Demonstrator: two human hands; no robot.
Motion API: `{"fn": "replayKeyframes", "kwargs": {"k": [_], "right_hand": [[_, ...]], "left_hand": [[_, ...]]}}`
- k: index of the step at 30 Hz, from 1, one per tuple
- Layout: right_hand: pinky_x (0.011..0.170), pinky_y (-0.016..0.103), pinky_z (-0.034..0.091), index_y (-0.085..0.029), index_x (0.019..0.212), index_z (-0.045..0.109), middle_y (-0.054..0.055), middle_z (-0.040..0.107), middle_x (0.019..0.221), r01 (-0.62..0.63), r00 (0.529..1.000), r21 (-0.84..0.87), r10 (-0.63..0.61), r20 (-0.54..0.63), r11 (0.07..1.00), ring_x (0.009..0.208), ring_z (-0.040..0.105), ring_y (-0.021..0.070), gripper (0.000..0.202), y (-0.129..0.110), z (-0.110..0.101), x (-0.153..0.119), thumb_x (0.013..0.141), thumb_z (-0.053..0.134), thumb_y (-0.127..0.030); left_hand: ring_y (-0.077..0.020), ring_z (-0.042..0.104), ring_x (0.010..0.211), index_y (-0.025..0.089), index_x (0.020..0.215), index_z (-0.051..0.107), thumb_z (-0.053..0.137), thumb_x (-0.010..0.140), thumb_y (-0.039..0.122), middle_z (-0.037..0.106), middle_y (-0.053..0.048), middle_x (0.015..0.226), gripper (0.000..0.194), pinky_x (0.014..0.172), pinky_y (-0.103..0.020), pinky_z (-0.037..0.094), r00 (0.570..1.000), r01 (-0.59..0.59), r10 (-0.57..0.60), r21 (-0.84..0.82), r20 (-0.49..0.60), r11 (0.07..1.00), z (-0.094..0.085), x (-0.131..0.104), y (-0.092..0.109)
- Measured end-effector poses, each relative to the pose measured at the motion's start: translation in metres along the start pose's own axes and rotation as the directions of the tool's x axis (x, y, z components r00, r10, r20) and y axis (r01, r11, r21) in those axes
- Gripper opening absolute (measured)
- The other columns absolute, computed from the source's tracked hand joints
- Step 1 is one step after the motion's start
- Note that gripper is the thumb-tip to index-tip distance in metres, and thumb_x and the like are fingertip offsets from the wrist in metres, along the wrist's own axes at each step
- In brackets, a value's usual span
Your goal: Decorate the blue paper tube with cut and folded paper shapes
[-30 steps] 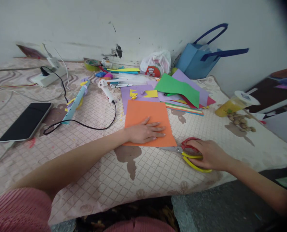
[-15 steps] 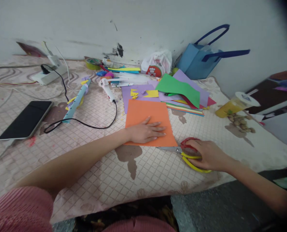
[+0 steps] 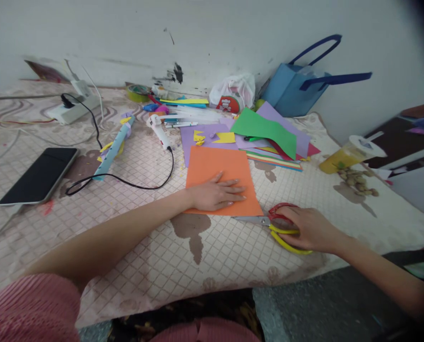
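Note:
An orange sheet of paper (image 3: 217, 164) lies flat on the patterned tablecloth, overlapping a purple sheet (image 3: 185, 142) behind it. My left hand (image 3: 215, 194) rests on the orange sheet with its fingers stretched out. In my right hand (image 3: 310, 230) are scissors (image 3: 285, 237) with one red and one yellow handle, fingers wrapped around the handles. The scissor blades point left along the near edge of the orange sheet, by its right corner. Whether paper is between the blades I cannot tell.
Behind lie a green sheet (image 3: 265, 130), a white glue gun (image 3: 159, 133) with a black cord, and a light-blue paper strip (image 3: 114, 147). A phone (image 3: 39, 175) is at left, near a power strip (image 3: 72, 110). At right are a drink cup (image 3: 345, 153) and a blue bag (image 3: 290, 90).

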State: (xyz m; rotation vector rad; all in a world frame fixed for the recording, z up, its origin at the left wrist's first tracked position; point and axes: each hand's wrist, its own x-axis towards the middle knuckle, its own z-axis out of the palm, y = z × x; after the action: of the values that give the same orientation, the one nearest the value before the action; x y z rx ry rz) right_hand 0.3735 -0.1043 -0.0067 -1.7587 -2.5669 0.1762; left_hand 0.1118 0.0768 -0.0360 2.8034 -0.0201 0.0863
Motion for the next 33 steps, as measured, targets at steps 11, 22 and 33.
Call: {"fn": "replayKeyframes", "kwargs": {"k": [11, 22, 33], "right_hand": [[0.068, 0.036, 0.049, -0.018, 0.105, 0.055, 0.011, 0.068, 0.099, 0.008, 0.996, -0.006, -0.007, 0.092, 1.000, 0.086, 0.066, 0.0262, 0.033, -0.003, -0.001, 0.008, 0.078, 0.059, -0.036], [0.070, 0.036, 0.050, -0.019, 0.108, 0.050, 0.011, 0.067, 0.105, -0.020, 0.993, -0.030, 0.023, 0.112, 0.999, 0.089, 0.065, 0.0254, 0.034, -0.007, 0.000, 0.008, 0.079, 0.058, -0.037], [0.063, 0.032, 0.049, -0.019, 0.102, 0.055, 0.010, 0.070, 0.093, 0.031, 0.997, -0.028, -0.028, 0.078, 0.999, 0.080, 0.067, 0.0242, 0.028, -0.009, 0.000, 0.011, 0.081, 0.056, -0.037]], "left_hand": [[-0.0221, 0.013, 0.143, 0.028, 0.141, 0.035, 0.026, 0.097, 0.032, 0.028, -0.001, 0.152, 0.045, 0.112, -0.053, -0.006, 0.999, -0.030, 0.031, 0.019, -0.035, 0.999, 0.002, 0.001, -0.001], [-0.0229, 0.014, 0.143, 0.026, 0.141, 0.036, 0.025, 0.097, 0.033, 0.027, -0.001, 0.152, 0.046, 0.112, -0.052, -0.006, 0.999, -0.021, 0.021, 0.009, -0.032, 1.000, 0.000, 0.000, 0.002], [-0.0232, 0.015, 0.143, 0.028, 0.141, 0.036, 0.027, 0.096, 0.031, 0.026, -0.001, 0.153, 0.045, 0.112, -0.054, -0.006, 0.999, -0.020, 0.020, -0.018, -0.040, 1.000, 0.001, 0.000, 0.000]]}}
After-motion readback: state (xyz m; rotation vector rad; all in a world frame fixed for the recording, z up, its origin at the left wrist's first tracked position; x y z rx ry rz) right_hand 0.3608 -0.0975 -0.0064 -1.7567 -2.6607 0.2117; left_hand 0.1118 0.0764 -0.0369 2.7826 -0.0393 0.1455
